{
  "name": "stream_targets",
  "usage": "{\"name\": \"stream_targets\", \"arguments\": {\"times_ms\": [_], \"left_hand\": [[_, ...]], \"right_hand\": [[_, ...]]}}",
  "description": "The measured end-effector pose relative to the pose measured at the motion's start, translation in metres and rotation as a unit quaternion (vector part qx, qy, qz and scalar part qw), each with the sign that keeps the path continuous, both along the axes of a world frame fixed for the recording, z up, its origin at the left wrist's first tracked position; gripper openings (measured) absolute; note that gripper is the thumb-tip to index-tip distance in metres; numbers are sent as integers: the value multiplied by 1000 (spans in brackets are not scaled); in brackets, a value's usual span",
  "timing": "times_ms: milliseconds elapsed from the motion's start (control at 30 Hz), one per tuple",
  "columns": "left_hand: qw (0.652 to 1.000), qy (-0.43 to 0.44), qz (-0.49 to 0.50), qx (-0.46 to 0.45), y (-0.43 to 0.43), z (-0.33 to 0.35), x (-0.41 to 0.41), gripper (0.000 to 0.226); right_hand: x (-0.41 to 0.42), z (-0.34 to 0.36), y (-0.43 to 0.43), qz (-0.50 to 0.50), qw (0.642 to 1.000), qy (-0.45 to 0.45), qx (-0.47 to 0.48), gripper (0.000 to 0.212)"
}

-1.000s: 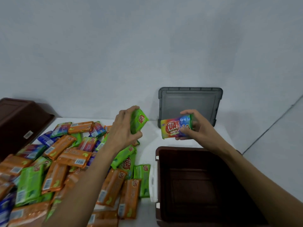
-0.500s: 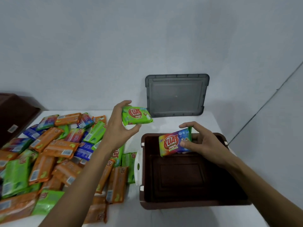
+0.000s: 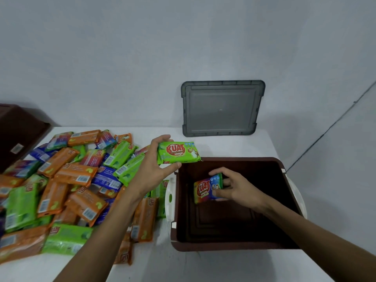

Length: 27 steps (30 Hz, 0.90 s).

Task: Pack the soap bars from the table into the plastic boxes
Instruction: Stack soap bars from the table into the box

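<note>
An open brown plastic box [image 3: 234, 247] stands on the near right part of the white tabletop [image 3: 223, 267], with a white handle [image 3: 168, 198] on its left wall. The right hand [image 3: 240, 189] reaches down inside this box. Its grip is closed on a rainbow-coloured soap bar [image 3: 204, 190], with the thumb on the front face and the fingers over the top. This bar stands on its long edge in the far left part of the box. I cannot tell if it touches the bottom.

On the left side of the tabletop lies a big pile of soap bars [image 3: 67, 180] in orange, green, blue and rainbow wrappers, many of them overlapping. The left hand [image 3: 154, 169] is above the right edge of this pile. Its grip holds a green soap bar [image 3: 179, 152] by the left end, thumb below and fingers on top. The word "KUAT" faces the camera, and the bar is in the air at the far left corner of the box.

Farther away, a grey lid [image 3: 221, 108] leans against the wall at the far edge of the tabletop. At the far left a second brown box [image 3: 18, 135] is partly in view.
</note>
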<state>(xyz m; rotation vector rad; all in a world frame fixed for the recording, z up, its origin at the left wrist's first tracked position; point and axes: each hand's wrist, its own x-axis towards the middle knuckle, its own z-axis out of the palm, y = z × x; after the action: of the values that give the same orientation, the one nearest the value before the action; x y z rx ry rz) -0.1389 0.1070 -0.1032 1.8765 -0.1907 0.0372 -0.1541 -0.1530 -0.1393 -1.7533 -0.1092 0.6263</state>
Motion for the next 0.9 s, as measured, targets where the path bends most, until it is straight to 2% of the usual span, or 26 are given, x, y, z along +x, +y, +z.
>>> {"name": "stream_targets", "arguments": {"times_ms": [100,200,267,500,900], "left_hand": [[1000,5,1,-6,0,-4,0,67],[1000,7,2,-11,0,-7,0,67],[1000,7,-1,-13,0,-7,0,67],[1000,13,-8,-18,2,-8,2,67],[998,37,-21,-39,5,-9,0,67]], "right_hand": [[7,-7,-3,23,996,-22,-88,42],[11,-13,-7,35,969,-90,-228,46],[10,-16,-7,35,957,-116,-264,48],[8,-20,-1,48,938,-146,-310,51],[3,-34,14,14,951,-125,-284,53]]}}
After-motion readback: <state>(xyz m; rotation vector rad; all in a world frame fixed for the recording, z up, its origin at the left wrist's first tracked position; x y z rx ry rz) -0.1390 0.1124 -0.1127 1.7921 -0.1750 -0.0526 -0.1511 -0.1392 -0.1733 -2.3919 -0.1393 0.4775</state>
